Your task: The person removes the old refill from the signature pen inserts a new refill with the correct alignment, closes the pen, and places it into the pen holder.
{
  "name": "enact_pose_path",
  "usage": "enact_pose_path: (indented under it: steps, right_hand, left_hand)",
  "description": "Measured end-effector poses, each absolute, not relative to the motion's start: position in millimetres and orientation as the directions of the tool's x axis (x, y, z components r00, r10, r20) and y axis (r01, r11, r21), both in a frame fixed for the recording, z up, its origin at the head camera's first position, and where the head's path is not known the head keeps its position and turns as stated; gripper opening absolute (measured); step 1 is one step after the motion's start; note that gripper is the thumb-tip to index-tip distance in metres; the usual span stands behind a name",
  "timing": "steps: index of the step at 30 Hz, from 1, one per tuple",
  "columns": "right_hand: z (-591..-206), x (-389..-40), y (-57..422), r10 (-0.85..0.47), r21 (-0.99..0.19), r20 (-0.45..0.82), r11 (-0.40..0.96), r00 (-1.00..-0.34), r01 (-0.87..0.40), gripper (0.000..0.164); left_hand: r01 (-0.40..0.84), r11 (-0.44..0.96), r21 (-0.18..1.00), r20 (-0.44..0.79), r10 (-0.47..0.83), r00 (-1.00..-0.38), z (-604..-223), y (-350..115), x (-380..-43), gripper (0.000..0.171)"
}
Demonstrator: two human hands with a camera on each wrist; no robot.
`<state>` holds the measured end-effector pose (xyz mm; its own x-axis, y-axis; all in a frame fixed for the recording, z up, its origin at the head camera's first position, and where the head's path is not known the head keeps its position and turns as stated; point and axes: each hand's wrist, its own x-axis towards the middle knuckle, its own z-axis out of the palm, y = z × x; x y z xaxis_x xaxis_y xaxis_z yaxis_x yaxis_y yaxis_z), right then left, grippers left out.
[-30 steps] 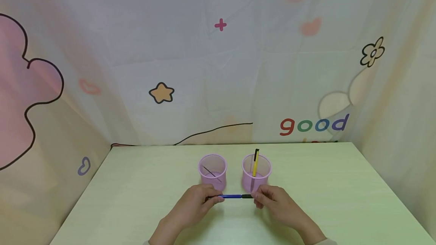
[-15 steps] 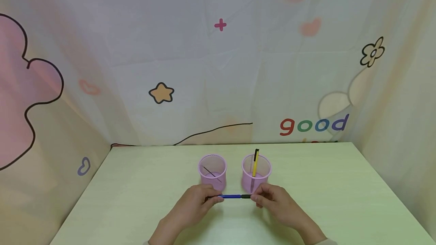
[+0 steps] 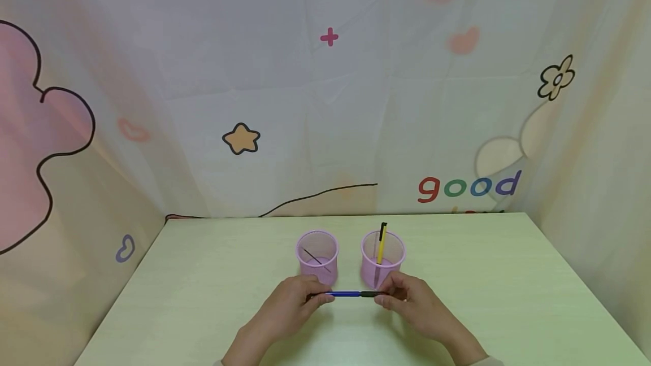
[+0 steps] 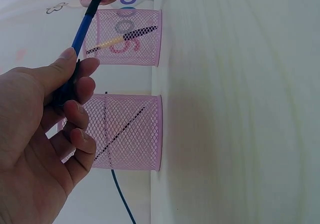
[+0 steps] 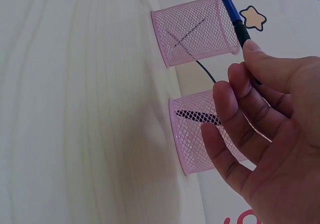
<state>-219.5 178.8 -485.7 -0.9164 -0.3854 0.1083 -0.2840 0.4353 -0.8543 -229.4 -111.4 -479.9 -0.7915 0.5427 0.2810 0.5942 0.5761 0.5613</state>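
Note:
In the head view, a blue pen [image 3: 346, 293] with a black end section lies level between both hands. My left hand [image 3: 295, 304] grips its left end between thumb and fingers; that end is mostly covered in this view. The right hand [image 3: 414, 304] pinches the black end between thumb and forefinger, its other fingers loosely bent, as the right wrist view shows. Just behind the hands stand two pink mesh pen cups. Inside the left cup [image 3: 317, 267] leans a thin dark stick [image 3: 315, 258]. The right cup [image 3: 382, 270] holds a yellow pen [image 3: 381, 246] with a black top, upright and slightly tilted.
Both cups stand side by side on a pale green-white table [image 3: 224, 275], a small gap between them. Behind the table's far edge hangs a printed curtain [image 3: 346, 129], with more curtain down both sides.
The right hand's fingers have shifted slightly at the pen's black end, its lower fingertips drawing up out of sight. The left hand, the pen and the cups stay nearly still.

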Motion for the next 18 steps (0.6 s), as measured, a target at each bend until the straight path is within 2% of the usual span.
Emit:
enact_pose_path:
  steps: [18]
  right_hand:
    - [-483.9,-219.8,177.6,-0.355,-0.835,0.087,0.484,-0.931,-0.262,0.017]
  left_hand:
    - [0.592,0.585,0.555,0.273,0.544,-0.793,-478.2,-110.2,-228.3,0.019]
